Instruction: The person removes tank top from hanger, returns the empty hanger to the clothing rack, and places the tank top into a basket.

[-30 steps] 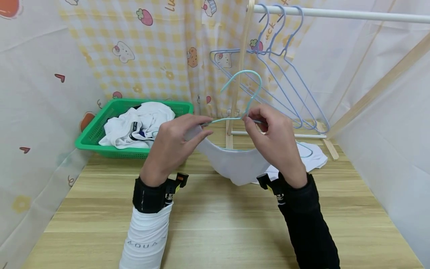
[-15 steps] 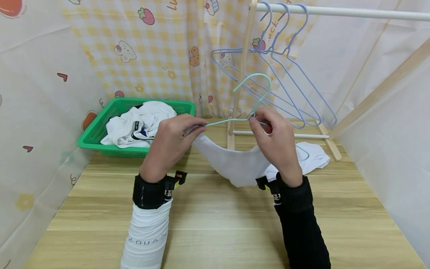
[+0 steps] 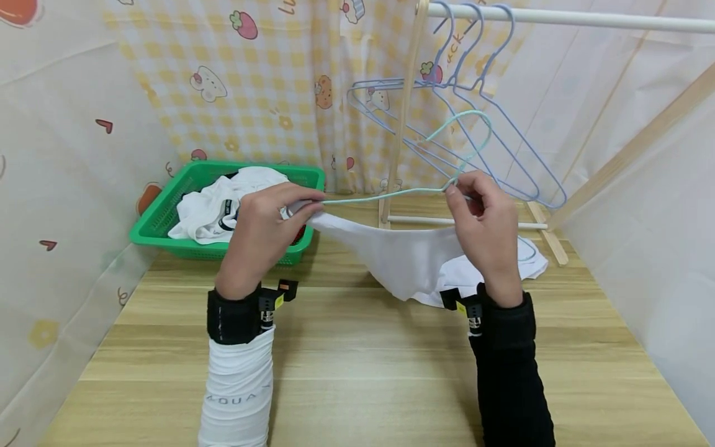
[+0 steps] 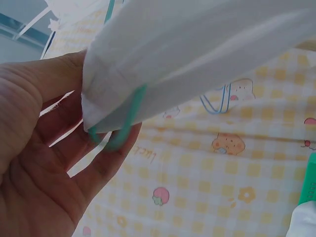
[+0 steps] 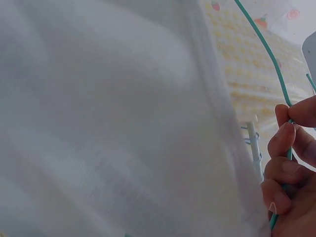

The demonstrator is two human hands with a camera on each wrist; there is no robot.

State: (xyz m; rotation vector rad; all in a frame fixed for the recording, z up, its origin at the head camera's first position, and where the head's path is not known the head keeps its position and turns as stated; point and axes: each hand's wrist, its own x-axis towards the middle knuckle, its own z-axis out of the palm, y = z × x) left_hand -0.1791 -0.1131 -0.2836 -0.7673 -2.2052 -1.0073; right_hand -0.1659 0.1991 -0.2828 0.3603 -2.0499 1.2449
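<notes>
A mint-green wire hanger (image 3: 385,195) is held up over the table, its hook pointing upward. My right hand (image 3: 491,230) pinches it just beside the base of the hook; in the right wrist view the fingers curl round the wire (image 5: 269,51). From the hanger's lower side hangs a white garment (image 3: 402,257), stretched between both hands. My left hand (image 3: 262,233) pinches the garment's left corner together with the hanger's end. In the left wrist view the hanger's green tip (image 4: 132,111) shows at the cloth's edge, against the fingers.
Behind the left hand stands a green basket (image 3: 151,217) of white clothes. A wooden rack with a white rail (image 3: 586,20) carries several blue hangers (image 3: 503,127) at the back right. Another white garment (image 3: 533,267) with a hanger lies on the wooden table (image 3: 368,372) by its foot.
The hands have moved apart, the right one rightward with the hook and the left one leftward. More of the hanger's wire shows between them, and the garment is drawn out wider.
</notes>
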